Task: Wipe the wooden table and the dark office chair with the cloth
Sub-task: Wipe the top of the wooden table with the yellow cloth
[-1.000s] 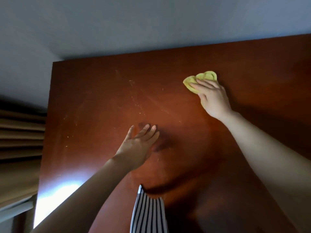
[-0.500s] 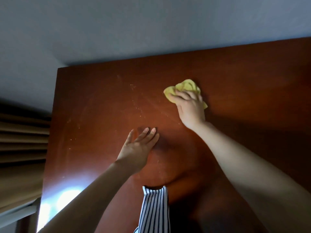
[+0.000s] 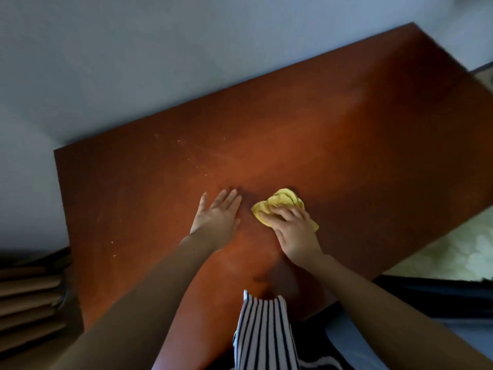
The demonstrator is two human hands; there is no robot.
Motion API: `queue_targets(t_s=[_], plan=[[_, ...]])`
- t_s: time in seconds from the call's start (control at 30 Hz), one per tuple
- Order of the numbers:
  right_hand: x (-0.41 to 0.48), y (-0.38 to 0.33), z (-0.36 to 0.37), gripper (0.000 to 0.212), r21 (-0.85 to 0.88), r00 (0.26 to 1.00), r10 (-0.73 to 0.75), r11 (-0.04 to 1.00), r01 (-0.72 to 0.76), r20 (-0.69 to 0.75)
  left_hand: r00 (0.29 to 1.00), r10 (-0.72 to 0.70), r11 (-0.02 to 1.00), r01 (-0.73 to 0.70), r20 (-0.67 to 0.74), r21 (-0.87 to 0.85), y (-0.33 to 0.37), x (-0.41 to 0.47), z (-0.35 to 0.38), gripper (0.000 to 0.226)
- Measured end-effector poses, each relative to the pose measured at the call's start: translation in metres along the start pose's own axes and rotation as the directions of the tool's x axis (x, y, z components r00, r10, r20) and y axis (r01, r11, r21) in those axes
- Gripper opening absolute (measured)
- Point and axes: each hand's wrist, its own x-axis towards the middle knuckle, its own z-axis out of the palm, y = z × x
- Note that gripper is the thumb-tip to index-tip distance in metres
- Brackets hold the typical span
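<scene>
a striped garment [image 3: 262, 335] hangs nearest the camera. beyond it the left hand [image 3: 217, 218] lies flat on the wooden surface [image 3: 346, 156], fingers straight and holding nothing. just beside it, the right hand [image 3: 294, 231] curls its fingers over the crumpled yellow cloth [image 3: 282, 200], pressing it onto the surface. a pale wall [image 3: 160, 62] stands behind.

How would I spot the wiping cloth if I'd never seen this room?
Find the big reddish-brown wooden table set against the pale wall. Near its middle, the cloth lies crumpled under the right hand. It is the only bright yellow thing there, while the left hand beside it lies flat on bare wood.
</scene>
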Motion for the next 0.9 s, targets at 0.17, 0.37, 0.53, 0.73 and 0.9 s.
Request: queue_targets(t_s=[0.17,0.37,0.53,0.73,0.9], plan=[[-0.057,-0.036,0.018,0.054,-0.101,0.992,0.040,0.993,-0.052,-0.116,0.999,0.045,0.999,-0.045,0.003,-0.026,-0.003,-0.020,0.017,0.059],[-0.114,-0.044,0.025,0.037,-0.179,0.993,-0.036,0.984,0.016,-0.112,0.990,0.135,0.991,-0.136,-0.029,-0.014,0.001,-0.042,0.038,0.060],[-0.154,-0.016,0.010,0.044,-0.217,0.992,-0.121,0.968,0.124,0.024,0.969,0.248,0.969,-0.247,-0.010,0.018,0.018,-0.056,0.053,0.064],[-0.164,0.024,-0.016,0.056,-0.136,0.981,0.195,0.972,-0.192,0.015,0.966,0.255,0.967,-0.255,0.040,-0.012,0.032,-0.063,0.068,0.068],[-0.143,0.072,-0.033,0.042,-0.155,0.888,0.456,0.884,-0.442,0.067,0.968,0.247,0.968,-0.249,0.047,0.040,0.034,-0.061,0.072,0.068]])
